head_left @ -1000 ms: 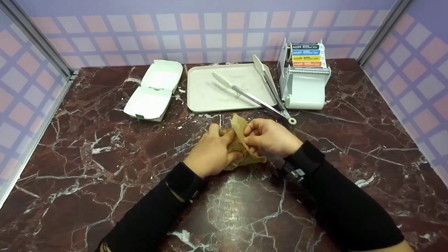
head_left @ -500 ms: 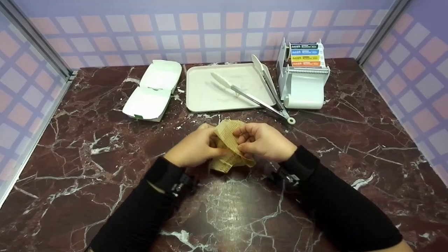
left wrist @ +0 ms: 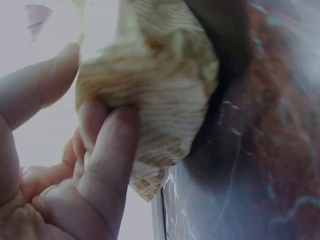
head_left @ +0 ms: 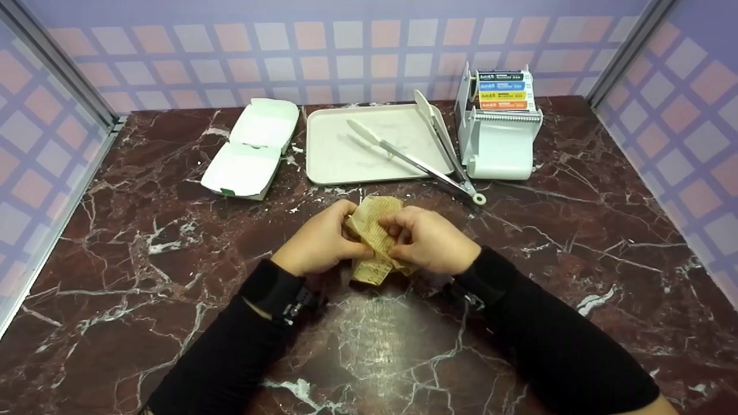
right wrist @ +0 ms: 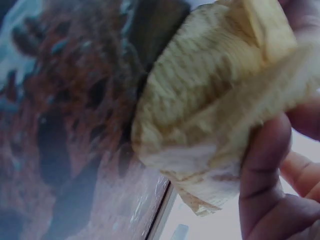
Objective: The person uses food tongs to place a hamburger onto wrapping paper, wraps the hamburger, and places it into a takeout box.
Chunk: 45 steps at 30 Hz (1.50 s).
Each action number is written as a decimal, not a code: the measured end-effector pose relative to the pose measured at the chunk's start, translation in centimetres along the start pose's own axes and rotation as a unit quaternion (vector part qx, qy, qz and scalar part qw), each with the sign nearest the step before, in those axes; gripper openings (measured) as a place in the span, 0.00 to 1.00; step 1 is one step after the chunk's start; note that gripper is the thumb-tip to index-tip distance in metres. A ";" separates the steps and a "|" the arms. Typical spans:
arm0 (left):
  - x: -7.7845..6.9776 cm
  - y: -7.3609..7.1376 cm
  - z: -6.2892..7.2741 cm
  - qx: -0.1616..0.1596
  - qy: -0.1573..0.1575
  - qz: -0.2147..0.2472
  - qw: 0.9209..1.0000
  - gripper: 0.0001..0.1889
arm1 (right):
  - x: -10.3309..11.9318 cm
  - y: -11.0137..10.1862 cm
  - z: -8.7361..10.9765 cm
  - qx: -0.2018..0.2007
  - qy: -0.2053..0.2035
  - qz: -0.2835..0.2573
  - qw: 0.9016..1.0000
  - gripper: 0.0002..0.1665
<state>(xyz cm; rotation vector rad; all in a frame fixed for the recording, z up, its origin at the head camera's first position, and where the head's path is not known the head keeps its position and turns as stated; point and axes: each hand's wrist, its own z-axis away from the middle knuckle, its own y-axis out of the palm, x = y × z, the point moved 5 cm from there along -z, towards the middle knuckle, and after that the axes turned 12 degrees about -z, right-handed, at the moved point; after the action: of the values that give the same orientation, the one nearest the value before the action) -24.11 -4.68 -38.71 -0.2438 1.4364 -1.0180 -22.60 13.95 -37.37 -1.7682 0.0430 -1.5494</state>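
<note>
A yellow-brown printed sheet of wrapping paper (head_left: 369, 222) is folded round a rounded bundle just in front of the tray; what lies inside is hidden. On its left side my left hand (head_left: 320, 239) grips the bundle, thumb on the near face and fingers curled at the far side. My right hand (head_left: 435, 239) pinches the paper at the right between thumb and fingers. Both wrist views show the crumpled paper bulging round the bundle (left wrist: 170, 110), close over the table. A folded flap of wrapping paper (right wrist: 250, 100) runs to the fingers in the right wrist view.
An open white burger box (head_left: 242, 167) stands at the back left. Behind the hands lies a cream tray (head_left: 328, 164) with tongs (head_left: 412, 166) resting across its right edge. A label dispenser (head_left: 501, 144) with several coloured rolls stands to its right, on the dark marbled table (head_left: 173, 323).
The upright paper flap has come down leftward over the bundle. My left hand has shifted from over the bundle to its left side, and my right hand has moved slightly left with the paper.
</note>
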 end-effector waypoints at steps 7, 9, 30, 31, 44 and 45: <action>0.4 -0.2 0.5 0.016 -0.029 0.061 0.998 0.35 | 0.7 0.6 0.1 -0.009 -0.007 0.063 0.998 0.34; 0.2 -0.1 0.5 0.002 -0.045 0.060 0.997 0.31 | 0.8 0.7 0.2 -0.009 -0.009 0.075 0.997 0.34; 1.4 0.7 -0.4 0.037 -0.055 0.266 0.962 0.16 | -1.3 -0.5 -0.5 0.049 -0.034 0.135 0.989 0.64; 1.4 0.7 -0.4 0.038 -0.053 0.270 0.961 0.16 | -1.4 -0.4 -0.6 0.053 -0.037 0.136 0.989 0.65; 1.6 1.1 -0.9 0.035 -0.063 0.285 0.956 0.20 | -1.4 0.3 -1.5 0.042 -0.030 0.168 0.985 0.67; 1.6 1.1 -0.9 0.034 -0.062 0.282 0.957 0.20 | -1.4 0.3 -1.6 0.042 -0.031 0.160 0.986 0.66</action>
<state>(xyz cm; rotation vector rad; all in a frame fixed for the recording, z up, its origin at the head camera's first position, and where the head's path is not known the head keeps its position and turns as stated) -24.71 -4.70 -40.76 0.1491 1.2482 -0.5690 -24.21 13.59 -38.80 -1.6496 0.2172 -1.2475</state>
